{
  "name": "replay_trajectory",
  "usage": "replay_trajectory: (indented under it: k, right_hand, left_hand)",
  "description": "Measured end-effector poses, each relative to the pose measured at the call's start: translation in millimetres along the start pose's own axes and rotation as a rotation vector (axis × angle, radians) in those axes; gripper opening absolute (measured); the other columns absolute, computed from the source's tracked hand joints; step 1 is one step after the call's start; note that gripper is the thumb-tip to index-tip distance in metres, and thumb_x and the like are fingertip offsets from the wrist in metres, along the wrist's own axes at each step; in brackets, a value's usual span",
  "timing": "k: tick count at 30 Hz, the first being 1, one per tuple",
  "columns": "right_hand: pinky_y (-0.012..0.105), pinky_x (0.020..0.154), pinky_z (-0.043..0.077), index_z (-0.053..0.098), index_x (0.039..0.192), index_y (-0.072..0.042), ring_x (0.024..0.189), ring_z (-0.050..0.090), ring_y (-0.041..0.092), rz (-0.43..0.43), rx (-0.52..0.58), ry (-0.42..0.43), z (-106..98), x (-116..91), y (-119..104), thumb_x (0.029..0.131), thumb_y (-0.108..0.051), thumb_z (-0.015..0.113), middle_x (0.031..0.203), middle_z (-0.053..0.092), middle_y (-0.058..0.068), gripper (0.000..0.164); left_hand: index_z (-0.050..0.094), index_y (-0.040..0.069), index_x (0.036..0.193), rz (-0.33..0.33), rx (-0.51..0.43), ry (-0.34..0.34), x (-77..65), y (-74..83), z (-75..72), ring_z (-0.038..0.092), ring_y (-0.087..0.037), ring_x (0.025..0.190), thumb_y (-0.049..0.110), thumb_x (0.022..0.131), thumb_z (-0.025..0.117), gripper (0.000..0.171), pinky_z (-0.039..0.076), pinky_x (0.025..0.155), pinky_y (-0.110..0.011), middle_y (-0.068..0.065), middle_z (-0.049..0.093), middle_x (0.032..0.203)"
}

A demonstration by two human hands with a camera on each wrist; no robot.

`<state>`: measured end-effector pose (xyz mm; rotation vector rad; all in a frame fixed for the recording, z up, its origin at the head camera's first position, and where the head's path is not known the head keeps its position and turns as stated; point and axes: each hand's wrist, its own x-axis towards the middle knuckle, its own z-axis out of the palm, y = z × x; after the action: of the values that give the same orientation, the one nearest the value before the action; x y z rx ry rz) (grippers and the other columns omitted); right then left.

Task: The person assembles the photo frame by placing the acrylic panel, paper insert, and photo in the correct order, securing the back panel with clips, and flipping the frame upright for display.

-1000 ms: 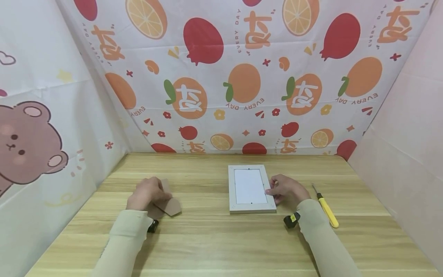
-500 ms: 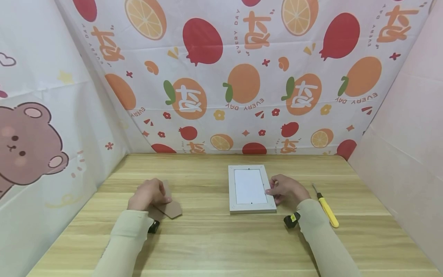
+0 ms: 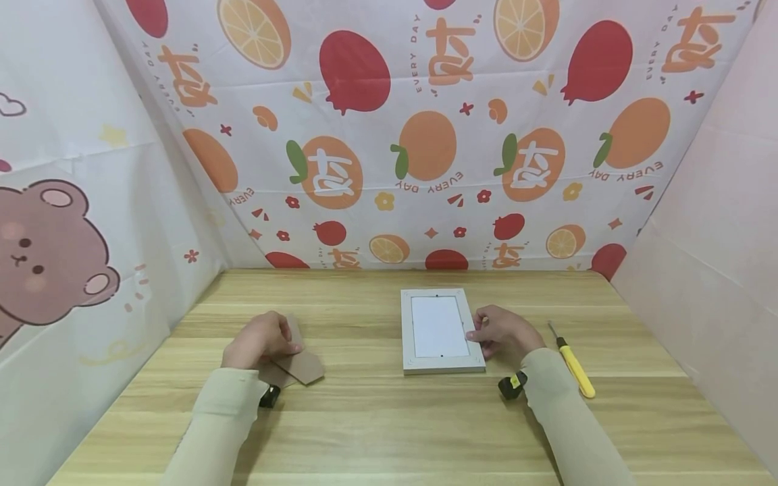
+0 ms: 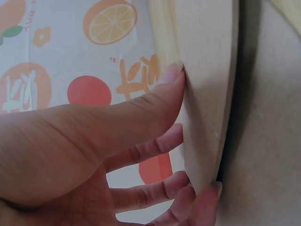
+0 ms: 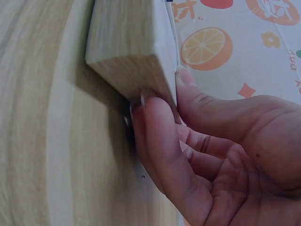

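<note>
At the left of the head view, my left hand [image 3: 258, 341] holds a thin brown board piece [image 3: 304, 368] with an angled end. It overlaps another flat brown piece, partly hidden beneath the hand. Seen from the left wrist, the thumb and fingertips pinch the edge of this narrow board [image 4: 207, 94], beside a broader brown surface [image 4: 268, 132]. My right hand [image 3: 501, 331] grips the right side of a white picture frame [image 3: 408, 334] lying flat, its thumb on top. In the right wrist view, curled fingers touch the side of the frame [image 5: 124, 77].
A yellow-handled screwdriver [image 3: 576, 371] lies right of my right hand on the wooden table [image 3: 365, 432]. Fruit-printed cloth [image 3: 425, 202] hangs at the back, and pale cloth walls stand on both sides. Each wrist carries a small black camera.
The angled end of the brown piece has shifted slightly right and nearer to me, while my left fingers have moved a little. My right hand and the frame stay put.
</note>
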<state>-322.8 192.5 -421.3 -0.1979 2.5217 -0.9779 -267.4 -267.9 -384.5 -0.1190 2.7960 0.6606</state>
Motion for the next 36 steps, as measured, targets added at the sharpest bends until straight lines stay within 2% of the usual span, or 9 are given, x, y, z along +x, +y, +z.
replay_trajectory:
  k: [7,14,17,20,24,29,36]
  right_hand:
    - [0.025,0.062,0.055,0.058,0.096,-0.005,0.066,0.063,0.017,0.005,0.015,-0.005,0,1,0,0.097,-0.018,0.073,0.085,0.063,0.008,0.02]
    - [0.026,0.062,0.055,0.057,0.096,-0.005,0.067,0.064,0.017,0.012,0.029,-0.011,0,1,-1,0.097,-0.018,0.072,0.085,0.062,0.008,0.02]
    - [0.026,0.062,0.056,0.057,0.096,-0.005,0.067,0.064,0.017,0.013,0.028,-0.011,0,0,-1,0.097,-0.018,0.072,0.086,0.062,0.008,0.02]
    - [0.026,0.062,0.056,0.057,0.096,-0.006,0.067,0.064,0.017,0.017,0.03,-0.009,-1,0,-2,0.097,-0.018,0.072,0.085,0.062,0.008,0.019]
    - [0.026,0.062,0.056,0.057,0.096,-0.006,0.067,0.064,0.017,0.013,0.029,-0.013,-1,-1,-2,0.097,-0.018,0.072,0.085,0.062,0.008,0.019]
    - [0.025,0.062,0.055,0.057,0.096,-0.005,0.067,0.063,0.017,-0.001,0.017,-0.017,-2,-2,-2,0.097,-0.018,0.072,0.084,0.061,0.007,0.02]
    - [0.025,0.062,0.055,0.057,0.096,-0.005,0.067,0.064,0.017,-0.001,0.014,-0.019,-1,-2,-3,0.097,-0.018,0.072,0.085,0.061,0.007,0.02]
  left_hand:
    - [0.063,0.007,0.087,0.014,0.013,-0.008,-0.9,2.9,-0.8,0.052,-0.02,0.072,0.024,0.088,0.083,0.026,0.041,0.059,-0.029,-0.009,0.059,0.086]
    - [0.063,0.007,0.083,0.018,-0.023,-0.006,-4.1,6.1,-1.3,0.051,-0.018,0.071,0.02,0.086,0.083,0.024,0.039,0.059,-0.029,-0.004,0.057,0.077]
    - [0.065,0.008,0.085,0.015,-0.002,-0.009,-9.8,8.4,-3.9,0.05,-0.018,0.069,0.017,0.086,0.082,0.019,0.039,0.057,-0.03,-0.006,0.058,0.078]
    - [0.068,0.01,0.093,0.0,0.052,-0.035,-18.9,11.4,-8.2,0.054,-0.023,0.076,0.012,0.083,0.081,0.017,0.043,0.06,-0.033,-0.01,0.062,0.089]
    - [0.069,0.014,0.105,-0.039,0.111,-0.115,-26.1,14.5,-12.7,0.054,-0.031,0.089,0.002,0.079,0.076,0.029,0.048,0.066,-0.037,-0.014,0.062,0.104]
    - [0.068,0.013,0.107,-0.034,0.114,-0.171,-24.4,14.6,-12.4,0.054,-0.031,0.089,-0.003,0.081,0.073,0.031,0.049,0.068,-0.037,-0.015,0.062,0.106]
    - [0.066,0.014,0.111,0.004,0.098,-0.146,-21.6,11.0,-6.3,0.053,-0.025,0.077,0.0,0.076,0.077,0.039,0.041,0.059,-0.03,-0.013,0.058,0.099]
